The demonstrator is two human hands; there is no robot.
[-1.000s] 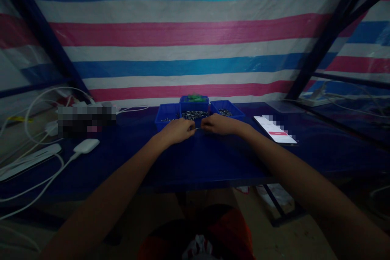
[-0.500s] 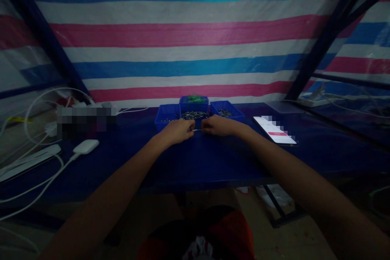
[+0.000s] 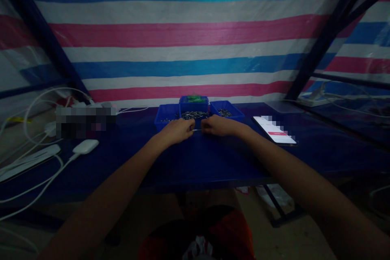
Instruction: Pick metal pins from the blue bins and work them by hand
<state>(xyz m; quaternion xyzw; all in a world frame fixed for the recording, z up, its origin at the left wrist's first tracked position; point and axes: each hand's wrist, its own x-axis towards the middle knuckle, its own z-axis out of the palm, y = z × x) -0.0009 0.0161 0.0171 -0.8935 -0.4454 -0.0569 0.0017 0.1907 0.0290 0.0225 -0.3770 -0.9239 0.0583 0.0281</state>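
A thin, pale, rod-like piece (image 3: 197, 130) spans the small gap between my two hands; its exact kind is too small to make out. My left hand (image 3: 179, 130) is closed in a pinch at its left end. At the other end, my right hand (image 3: 215, 125) has its fingers curled in around it. Just beyond the hands stand blue plastic bins: a left bin (image 3: 167, 110) with small metal bits, a middle bin (image 3: 182, 109) with many dark, slim metal pieces, and a right bin (image 3: 233, 104) with small metal parts.
Behind the middle bin is another blue bin (image 3: 183, 100) with green pieces. A lit phone (image 3: 269, 129) lies right on the blue table (image 3: 195, 166). On the left are a white charger (image 3: 86, 146), cables and a pale flat device (image 3: 33, 160). A striped sheet (image 3: 195, 34) hangs behind.
Almost nothing differs. Both hands stay at the same spot in front of the bins, with the thin piece still between them.
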